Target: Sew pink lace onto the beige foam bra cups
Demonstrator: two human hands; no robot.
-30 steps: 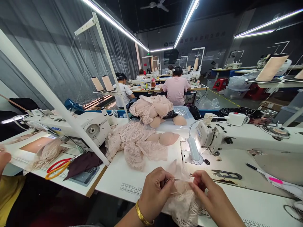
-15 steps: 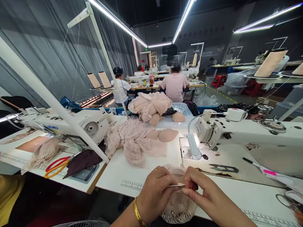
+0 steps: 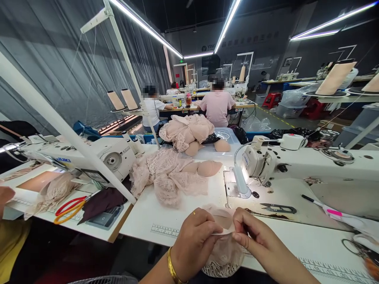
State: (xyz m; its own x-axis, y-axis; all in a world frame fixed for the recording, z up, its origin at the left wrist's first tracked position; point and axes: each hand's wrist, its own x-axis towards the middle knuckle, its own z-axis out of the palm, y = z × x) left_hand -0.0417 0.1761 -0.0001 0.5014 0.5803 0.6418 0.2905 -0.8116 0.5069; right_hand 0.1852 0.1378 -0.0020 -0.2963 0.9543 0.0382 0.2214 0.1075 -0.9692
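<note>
Both hands are at the front edge of the white sewing table, gripping a beige lace bra piece (image 3: 226, 250) with a moulded cup. My left hand (image 3: 198, 236) wears a gold bangle and a ring, and pinches the cup's edge between thumb and fingers. On the other side my right hand (image 3: 251, 234) pinches the same edge, fingertips curled together. A short stretch of edge runs taut between the two pinches. Lace hangs in folds below. Beyond my right hand stands a white sewing machine (image 3: 260, 161) with a lit lamp (image 3: 241, 181) by its needle area.
Lace bra pieces (image 3: 168, 175) lie heaped on the table, with another pile (image 3: 189, 132) on a plastic bin behind. Thread snips (image 3: 278, 208) and a pen (image 3: 314, 201) lie at right. Scissors (image 3: 69, 209) rest on the left table beside a second machine (image 3: 109, 157). Co-workers sit ahead.
My right hand has shifted slightly right, widening the gap between the two pinches, so more of the cup's edge and inside shows. A neighbour's hand has appeared at the far left.
</note>
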